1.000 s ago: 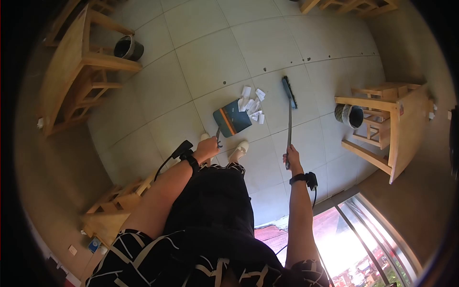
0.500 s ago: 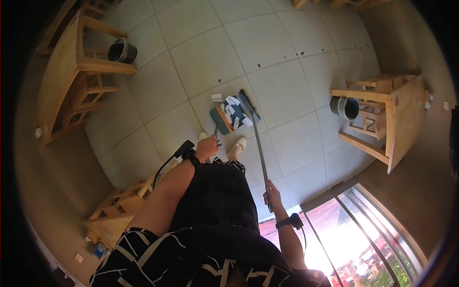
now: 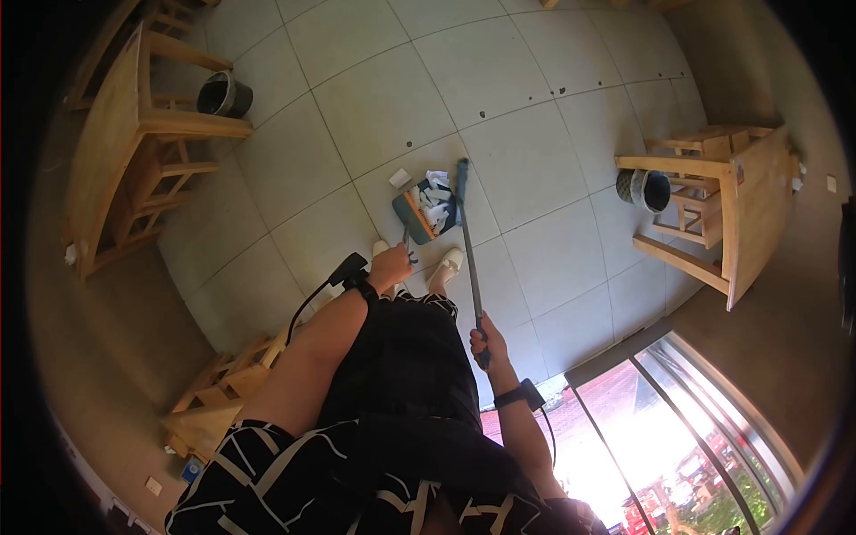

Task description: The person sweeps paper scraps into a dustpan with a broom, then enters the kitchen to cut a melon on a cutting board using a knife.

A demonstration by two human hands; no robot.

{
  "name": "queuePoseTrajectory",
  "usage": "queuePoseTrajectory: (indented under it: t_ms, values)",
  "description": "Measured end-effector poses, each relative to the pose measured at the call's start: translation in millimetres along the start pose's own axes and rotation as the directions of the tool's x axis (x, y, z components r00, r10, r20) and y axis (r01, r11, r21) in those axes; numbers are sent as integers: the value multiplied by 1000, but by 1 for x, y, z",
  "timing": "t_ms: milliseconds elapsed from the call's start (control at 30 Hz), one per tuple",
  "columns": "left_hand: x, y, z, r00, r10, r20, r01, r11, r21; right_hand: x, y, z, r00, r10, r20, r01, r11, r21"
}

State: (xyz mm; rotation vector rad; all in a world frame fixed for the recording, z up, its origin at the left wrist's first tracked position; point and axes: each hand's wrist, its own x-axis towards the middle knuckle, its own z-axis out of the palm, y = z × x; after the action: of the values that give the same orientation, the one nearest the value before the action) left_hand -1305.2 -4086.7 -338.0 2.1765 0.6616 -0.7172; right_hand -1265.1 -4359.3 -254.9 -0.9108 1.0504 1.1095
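Seen from the head camera, looking down: the left hand (image 3: 390, 266) has its grip wrapped tight around the thin handle of a dark teal plastic dustpan with an orange edge (image 3: 419, 214); the dustpan sits on the pale grey tiled floor (image 3: 374, 98), just in front of the person's two white shoes (image 3: 444, 266); torn white paper scraps (image 3: 435, 203) lie piled inside the dustpan; one small white scrap (image 3: 399, 177) lies on the floor just beside it; the right hand (image 3: 487, 343) has its grip pressed tight around the long grey broom (image 3: 469, 259); the broom's dark brush head touches the right side of the dustpan, against the paper; a black band with a cable sits on each wrist; a light wooden surface (image 3: 753, 214) stands at the right with a dark round bin (image 3: 644, 190) beneath it.
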Motion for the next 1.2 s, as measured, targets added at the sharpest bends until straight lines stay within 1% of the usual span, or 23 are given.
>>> queuePoseTrajectory:
  t_ms: [33, 67, 133, 167, 200, 233, 300, 367, 433, 467, 533, 600, 667, 733, 767, 833, 900, 933, 967, 1000, 1100, 1167, 1200]
  values:
    - [0, -1, 0, 1000, 0, -1, 0, 1000, -2, -6, -4, -1, 999, -25, 22, 28, 993, -116]
    - [0, -1, 1, 1000, -1, -5, 1, 1000, -1, -9, -9, -1, 999, -26, 21, 29, 993, -119]
    - [4, 1, 2, 1000, -6, -14, 6, 1000, -5, -13, -27, -1, 992, -120, -49, 89, 905, -415]
    - [5, -1, 4, 999, -22, 25, 23, 1000, -20, -8, -38, -1, 981, -191, -27, 138, 790, -597]
    - [6, -3, 5, 997, -37, 64, 39, 999, -34, 1, -50, 2, 969, -242, -46, 139, 690, -710]
    - [6, -2, 4, 997, -40, 64, 43, 999, -34, 11, -62, 5, 954, -294, -56, 130, 575, -808]
    - [2, 3, -1, 996, -55, 67, 58, 997, -44, 30, -86, 17, 948, -315, -42, 111, 454, -884]
    - [-2, 9, -5, 998, -51, 33, 52, 998, -27, 40, -91, 10, 952, -305, -38, 103, 434, -895]
    - [-1, 9, -9, 999, -36, -4, 36, 999, -11, 36, -81, -13, 963, -253, -93, 11, 383, -924]
    - [1, 6, -6, 999, -35, 0, 35, 999, 11, 28, -74, -31, 971, -210, -112, -24, 382, -924]
    - [0, 8, -3, 1000, -30, 1, 30, 999, 19, -9, -70, -40, 981, -120, -155, -83, 463, -883]
    - [-3, 8, -8, 998, -60, 28, 60, 998, 0, -35, -80, -48, 980, -111, -164, -98, 447, -889]
    - [-8, 0, -2, 998, -55, 14, 55, 998, -8, -47, -93, -53, 982, -92, -167, -113, 422, -899]
    - [-18, -12, 3, 998, -64, -16, 64, 998, -15, -45, -112, -50, 982, -162, -98, -30, 377, -926]
    - [-30, -19, 8, 997, -71, -41, 69, 997, -43, -41, -124, -44, 985, -153, -85, -26, 355, -935]
    - [-55, -31, 18, 992, -102, -77, 96, 992, -79, -30, -147, -28, 977, -195, -85, 11, 445, -895]
    - [-75, -43, 21, 978, -207, 8, 207, 969, -139, -9, -166, -8, 974, -226, -24, 73, 410, -909]
    - [-86, -41, 12, 965, -255, 64, 261, 954, -148, 9, -175, 1, 971, -240, 19, 113, 385, -916]
    - [-95, -45, 15, 963, -264, 60, 270, 951, -152, 28, -182, 12, 973, -229, 36, 126, 393, -911]
    - [-104, -52, 16, 958, -281, 53, 286, 942, -177, 41, -183, 32, 968, -246, 45, 135, 364, -922]
    - [-123, -75, 17, 952, -305, 10, 299, 928, -221, 94, -170, 68, 965, -242, 104, 188, 355, -916]
    - [-129, -95, 26, 942, -330, -58, 300, 909, -291, 111, -137, 87, 955, -284, 84, 178, 327, -928]
    - [-131, -101, 29, 941, -334, -54, 305, 905, -296, 113, -117, 90, 954, -285, 90, 183, 318, -930]
